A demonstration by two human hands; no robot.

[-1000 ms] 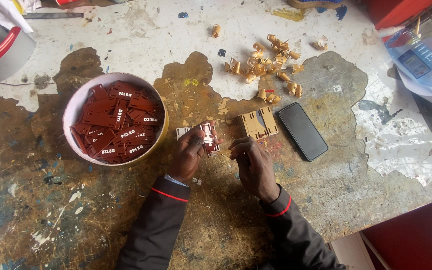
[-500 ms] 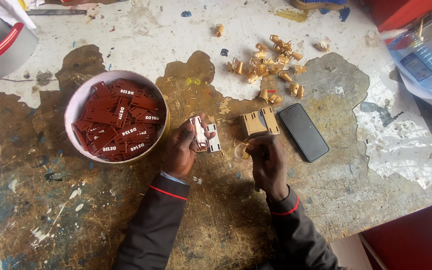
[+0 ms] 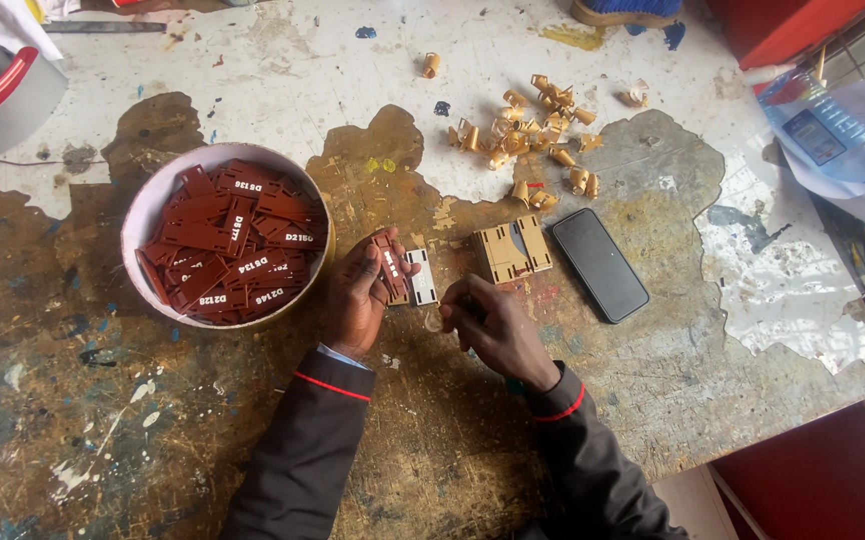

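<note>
Left hand (image 3: 360,295) pinches a small, flat dark-red plastic tag (image 3: 388,265) with a pale rectangular piece beside the white round bowl (image 3: 142,215), right hand (image 3: 492,322) curled closed nearby; the tag appears light, stiff, best gripped by its edges.

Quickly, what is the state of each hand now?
Left hand: closed on a red tag.
Right hand: fingers curled; what it holds cannot be told.
</note>
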